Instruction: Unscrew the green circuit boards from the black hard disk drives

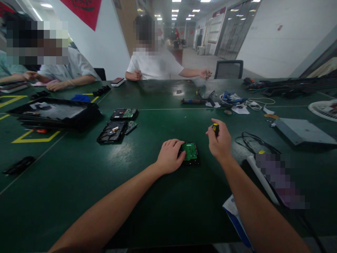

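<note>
Gripping the drive [191,153] on the glossy desk [147,200] with the left hand [170,156]; with the right hand [219,141], apart and right of the drive, clasping a yellow-and-black tool [215,129], seemingly a screwdriver. Probably readying for tool work; next likely calling for lining up the tool over the drive. Showing a flat green board [190,149] on black, rigid-looking casing [196,163].

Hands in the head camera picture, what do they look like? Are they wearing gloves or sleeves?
They're a person's bare hands, with fingers and thumbs. The left hand and right hand wear no gloves. Both forearms are bare as far as the picture shows, with no sleeves. I can't see any watch, bracelet, cables or markings on them.
</note>
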